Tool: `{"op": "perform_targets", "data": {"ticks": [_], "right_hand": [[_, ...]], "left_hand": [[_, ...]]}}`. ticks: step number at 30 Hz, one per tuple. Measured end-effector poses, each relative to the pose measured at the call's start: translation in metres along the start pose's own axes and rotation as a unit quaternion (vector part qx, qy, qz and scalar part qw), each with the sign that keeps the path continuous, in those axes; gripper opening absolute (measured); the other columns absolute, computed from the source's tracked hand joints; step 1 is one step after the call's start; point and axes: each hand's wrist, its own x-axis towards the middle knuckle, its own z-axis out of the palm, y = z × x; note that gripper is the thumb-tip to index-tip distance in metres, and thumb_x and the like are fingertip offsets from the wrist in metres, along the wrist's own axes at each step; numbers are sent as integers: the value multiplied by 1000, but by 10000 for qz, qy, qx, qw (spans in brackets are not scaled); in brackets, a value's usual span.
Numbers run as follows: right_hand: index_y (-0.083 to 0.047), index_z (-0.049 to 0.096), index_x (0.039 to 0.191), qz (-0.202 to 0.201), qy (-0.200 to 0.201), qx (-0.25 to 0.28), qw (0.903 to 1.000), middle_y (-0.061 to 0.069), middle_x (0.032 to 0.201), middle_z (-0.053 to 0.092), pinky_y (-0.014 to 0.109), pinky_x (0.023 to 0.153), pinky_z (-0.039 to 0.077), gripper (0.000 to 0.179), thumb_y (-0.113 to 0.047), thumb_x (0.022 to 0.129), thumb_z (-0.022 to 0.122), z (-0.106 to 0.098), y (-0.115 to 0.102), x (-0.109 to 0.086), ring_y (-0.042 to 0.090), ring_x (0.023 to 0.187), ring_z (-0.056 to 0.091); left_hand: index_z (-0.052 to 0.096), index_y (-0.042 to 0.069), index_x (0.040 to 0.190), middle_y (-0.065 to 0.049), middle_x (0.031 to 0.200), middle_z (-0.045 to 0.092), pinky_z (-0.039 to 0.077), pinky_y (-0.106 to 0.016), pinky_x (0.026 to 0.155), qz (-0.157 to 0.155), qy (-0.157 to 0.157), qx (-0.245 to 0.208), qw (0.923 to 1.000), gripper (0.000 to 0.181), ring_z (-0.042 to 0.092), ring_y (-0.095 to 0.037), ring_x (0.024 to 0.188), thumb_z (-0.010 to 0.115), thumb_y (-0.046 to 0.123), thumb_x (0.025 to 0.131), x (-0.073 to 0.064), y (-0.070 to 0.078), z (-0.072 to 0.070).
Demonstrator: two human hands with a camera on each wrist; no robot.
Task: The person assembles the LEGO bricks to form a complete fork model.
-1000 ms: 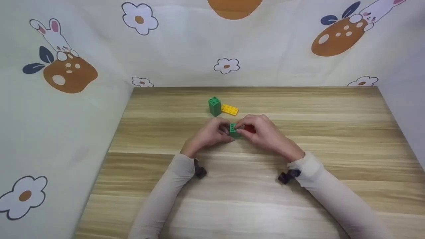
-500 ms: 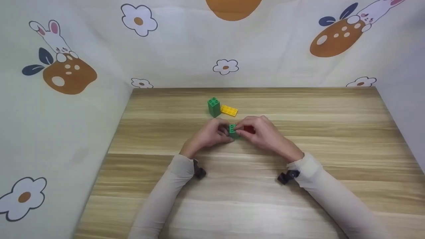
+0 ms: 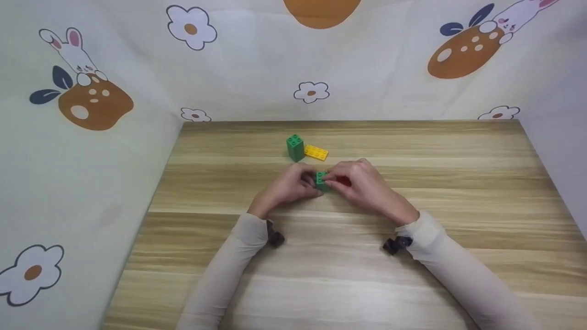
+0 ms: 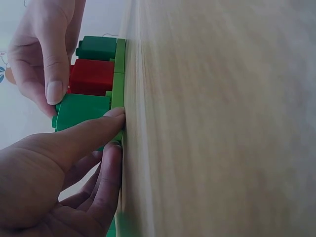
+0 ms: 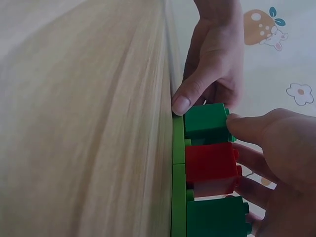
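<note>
A row of toy building bricks stands on light green plates (image 4: 119, 79) on the table: a green brick (image 4: 81, 111) at the left end, a red brick (image 4: 91, 77) in the middle and another green brick (image 5: 217, 217) at the right. My left hand (image 3: 289, 187) grips the left end of the plates, its thumb low beside the left green brick. With thumb and fingertip, my right hand (image 3: 368, 187) holds that same brick near its top studs; the other fingers reach over the red brick. From the head view, the right hand hides most of the row.
Just behind the hands, a tall green brick (image 3: 295, 148) stands upright on the wooden table (image 3: 321, 275). Beside it lies a flat yellow plate (image 3: 316, 152). A patterned cloth (image 3: 257, 59) closes off the back and sides of the table.
Both hands stay at the same bricks. The right fingers shift very slightly over the green brick; the tall green brick and the yellow plate stay put.
</note>
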Motion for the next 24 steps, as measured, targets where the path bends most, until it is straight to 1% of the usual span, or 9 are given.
{"op": "perform_targets", "data": {"ticks": [4, 11, 14, 16, 19, 24], "right_hand": [[-23, 85, 113, 24, 21, -51, 10000, -6, 111, 83, 43, 95, 54, 14, -21, 99, 82, 0, 0, -1, 10, 99, 77], [-21, 86, 112, -109, 70, -108, 9999, -6, 110, 83, 38, 92, 59, 12, -21, 101, 80, 1, 1, -1, 10, 99, 78], [-21, 86, 112, -146, 87, -138, 9998, -5, 111, 84, 42, 98, 57, 13, -21, 100, 81, 0, 0, -2, 12, 104, 78], [-22, 86, 112, -148, 87, -199, 9997, -5, 112, 83, 43, 98, 56, 13, -22, 100, 81, 0, -1, -2, 13, 106, 78], [-24, 85, 113, -112, 30, -343, 9993, -6, 114, 83, 46, 98, 52, 13, -23, 100, 80, -1, -2, -3, 15, 110, 78], [-25, 85, 113, -91, -52, -366, 9993, -6, 115, 83, 46, 98, 50, 14, -22, 100, 80, -1, -2, -2, 17, 111, 77]], "left_hand": [[77, 12, 109, -3, 97, 74, 61, -27, 81, 12, 15, -9, 10000, 24, 69, -12, 88, 90, 12, 89, 0, 0, 0], [75, 9, 107, -5, 98, 73, 60, -26, 82, 170, 64, 95, 9998, 25, 68, -11, 87, 91, 13, 89, -1, 0, 0], [75, 9, 109, -3, 98, 73, 61, -26, 82, 128, 77, 100, 9998, 26, 69, -10, 88, 91, 14, 89, 0, 0, 1], [75, 9, 110, -3, 99, 73, 61, -26, 83, 102, 65, 83, 9999, 26, 69, -10, 89, 91, 13, 89, 0, 0, 1], [75, 9, 110, -4, 100, 73, 62, -27, 84, 87, 27, 35, 10000, 26, 69, -11, 90, 90, 12, 89, 1, 0, 1], [75, 11, 111, -4, 101, 74, 62, -28, 84, 60, -18, -14, 10000, 26, 70, -12, 91, 90, 12, 89, 1, -1, 0]]}}
